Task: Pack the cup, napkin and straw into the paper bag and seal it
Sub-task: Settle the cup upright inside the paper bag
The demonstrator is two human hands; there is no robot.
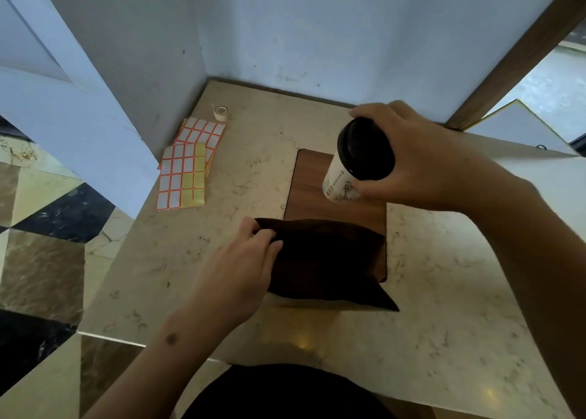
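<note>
Holding cup [355, 162] in R hand [421, 162], grip wrapped round it, tilted, just beyond the paper bag [323, 260] on desk [444, 323]. L hand [241, 266] pinches bag's left mouth edge; bag lies nearer me.

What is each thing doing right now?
Cup: lid on, tilted, held in the air by the right hand.
Bag: dark, standing on the board, left hand pinching its top edge.
Sticker sheets: lying flat.
Tape roll: lying untouched.
</note>
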